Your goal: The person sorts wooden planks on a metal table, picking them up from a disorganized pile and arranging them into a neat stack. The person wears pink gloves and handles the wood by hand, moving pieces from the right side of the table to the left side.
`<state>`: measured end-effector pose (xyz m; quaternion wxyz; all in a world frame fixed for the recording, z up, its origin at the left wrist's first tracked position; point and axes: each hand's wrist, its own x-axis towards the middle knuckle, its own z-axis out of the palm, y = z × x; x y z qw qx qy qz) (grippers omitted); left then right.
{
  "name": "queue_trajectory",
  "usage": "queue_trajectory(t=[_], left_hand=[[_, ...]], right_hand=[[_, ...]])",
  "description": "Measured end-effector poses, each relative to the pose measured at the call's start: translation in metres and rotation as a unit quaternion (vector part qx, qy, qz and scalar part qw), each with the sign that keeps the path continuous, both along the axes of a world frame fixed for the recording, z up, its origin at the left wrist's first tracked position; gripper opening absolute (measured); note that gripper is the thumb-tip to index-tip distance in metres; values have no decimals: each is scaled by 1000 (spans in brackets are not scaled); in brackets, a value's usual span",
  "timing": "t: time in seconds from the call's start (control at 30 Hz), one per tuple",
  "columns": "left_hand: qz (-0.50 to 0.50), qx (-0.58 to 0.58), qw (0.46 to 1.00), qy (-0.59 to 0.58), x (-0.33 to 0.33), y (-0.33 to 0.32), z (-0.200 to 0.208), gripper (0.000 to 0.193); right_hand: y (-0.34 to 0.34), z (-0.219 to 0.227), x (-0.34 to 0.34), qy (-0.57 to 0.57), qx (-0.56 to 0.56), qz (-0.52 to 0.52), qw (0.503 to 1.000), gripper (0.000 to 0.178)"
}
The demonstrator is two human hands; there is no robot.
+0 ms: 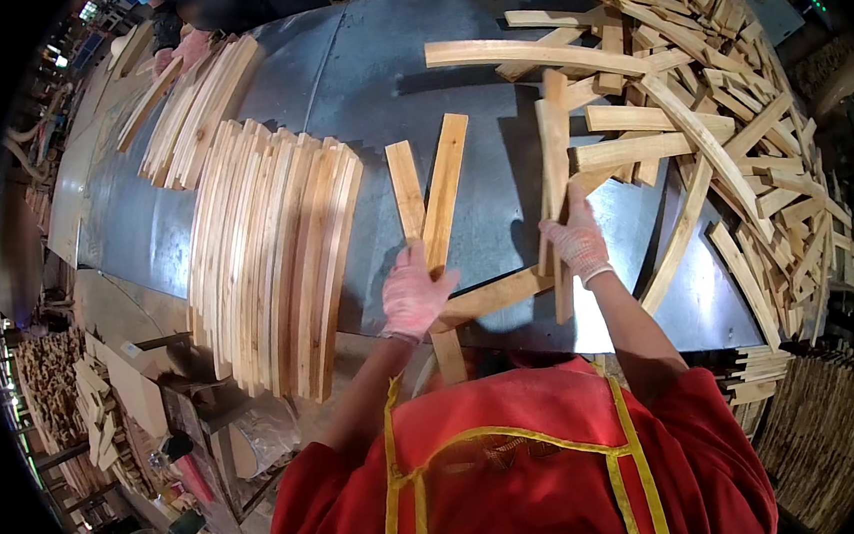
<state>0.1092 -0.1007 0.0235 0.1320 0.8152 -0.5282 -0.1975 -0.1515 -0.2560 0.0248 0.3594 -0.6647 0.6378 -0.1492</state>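
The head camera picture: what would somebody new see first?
Probably the big messy heap of wooden pieces on the right of the grey table. Next, the neat row of wooden strips at left. Between them, the gloved right hand holds planks and the left hand touches boards.

Both gloved hands (414, 293) reach forward, apart, fingers (577, 201) bent, bare forearms (641, 328) angled inward.

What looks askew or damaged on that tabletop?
Mainly the jumbled wooden slat heap at right: pieces cross at all angles, unlike the neat slat row at left. Two slats also cross by the left hand. No obvious breakage.
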Motion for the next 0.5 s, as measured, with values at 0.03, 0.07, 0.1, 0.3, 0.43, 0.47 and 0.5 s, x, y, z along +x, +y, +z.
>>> queue_trajectory(t=[0.03, 0.07, 0.1, 0.3, 0.43, 0.47, 0.5], left_hand=[[-11, 33, 999, -29, -1, -10, 1, 72], [-13, 69, 996, -59, -2, -15, -3, 72], [-18, 104, 990, -89, -4, -20, -2, 71], [110, -3, 915, 388, 21, -7, -28, 46], [173, -16, 823, 541, -25, 9, -44, 52], [170, -48, 793, 583, -46, 1, -37, 54], [166, -81, 761, 622, -59, -5, -34, 57]], right_hand=[[8, -34, -7, -49, -48, 8, 998, 99], [17, -36, -1, 21, -77, 69, 994, 102], [30, -10, 11, -18, -7, 17, 1000, 102], [19, -10, 3, -213, 144, -89, 962, 94], [58, 28, 28, -98, 70, 1, 993, 72], [68, 20, 31, -107, 44, 84, 990, 72], [79, 8, 34, -116, 16, 165, 979, 72]])
